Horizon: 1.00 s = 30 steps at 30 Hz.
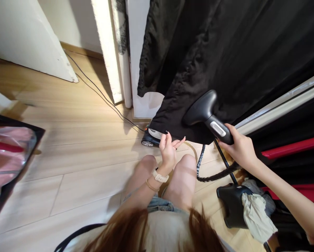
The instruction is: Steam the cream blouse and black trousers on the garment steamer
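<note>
- Head view: the black garment (225, 59) hangs down from above and its top is cut off by the upper frame edge; what it hangs from cannot be seen
- The garment's lower hem covers most of the steamer base (151, 137) on the floor (75, 154), so only a white and dark corner with one wheel shows
- The right forearm runs out of the frame at the lower right corner, and the person's own hair blocks the bottom middle
- The steamer head (208, 113) lies with its long axis slanting from lower right up to upper left; its broad nozzle end points up-left and presses against the garment near the hem
- The right hand (239, 147) is closed around the steamer handle; the braided hose (212, 176) drops from it in a loop
- The left hand (169, 148) pinches the hem between thumb and fingers, the other fingers loosely spread, above the knees
</note>
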Each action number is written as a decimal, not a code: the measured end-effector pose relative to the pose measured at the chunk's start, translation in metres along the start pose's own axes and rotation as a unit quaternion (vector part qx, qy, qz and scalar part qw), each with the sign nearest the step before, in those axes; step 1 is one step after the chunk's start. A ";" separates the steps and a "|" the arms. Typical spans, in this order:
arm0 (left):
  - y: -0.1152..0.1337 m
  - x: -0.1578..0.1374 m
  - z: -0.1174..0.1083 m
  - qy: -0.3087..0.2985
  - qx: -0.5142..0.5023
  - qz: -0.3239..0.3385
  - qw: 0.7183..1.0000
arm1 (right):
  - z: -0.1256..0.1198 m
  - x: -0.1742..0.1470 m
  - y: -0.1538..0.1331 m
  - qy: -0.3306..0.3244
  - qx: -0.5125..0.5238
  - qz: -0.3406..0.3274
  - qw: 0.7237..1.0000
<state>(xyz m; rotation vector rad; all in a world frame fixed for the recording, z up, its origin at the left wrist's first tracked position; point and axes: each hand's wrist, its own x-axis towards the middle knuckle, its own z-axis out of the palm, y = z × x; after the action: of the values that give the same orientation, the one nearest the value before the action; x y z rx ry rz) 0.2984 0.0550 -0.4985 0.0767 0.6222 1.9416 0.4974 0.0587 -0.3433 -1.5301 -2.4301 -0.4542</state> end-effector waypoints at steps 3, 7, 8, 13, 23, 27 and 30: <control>0.002 -0.001 0.001 -0.005 0.008 0.000 1.000 | 0.004 -0.002 -0.001 0.023 0.009 0.019 1.000; 0.002 -0.003 0.000 -0.001 0.015 -0.003 1.000 | 0.009 -0.006 -0.003 -0.009 0.021 -0.029 0.999; 0.002 -0.003 0.000 0.000 0.017 -0.002 1.000 | 0.009 -0.003 -0.001 -0.005 0.018 -0.026 0.999; -0.001 -0.005 0.001 -0.007 0.018 0.008 1.000 | -0.017 0.023 0.014 0.103 0.001 0.050 0.993; -0.012 0.001 -0.007 0.029 0.020 -0.023 0.999 | -0.008 -0.010 -0.014 -0.009 0.040 -0.031 0.999; -0.011 -0.002 -0.005 0.023 0.015 -0.005 1.000 | 0.003 -0.009 -0.011 -0.027 0.008 -0.034 0.999; -0.012 -0.003 -0.004 0.032 0.012 -0.007 0.999 | -0.004 -0.004 -0.008 0.024 -0.012 -0.005 1.000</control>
<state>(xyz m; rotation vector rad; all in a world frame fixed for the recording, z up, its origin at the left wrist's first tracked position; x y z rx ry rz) 0.3083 0.0543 -0.5065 0.0257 0.6869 1.9285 0.4923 0.0512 -0.3421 -1.4988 -2.4051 -0.5189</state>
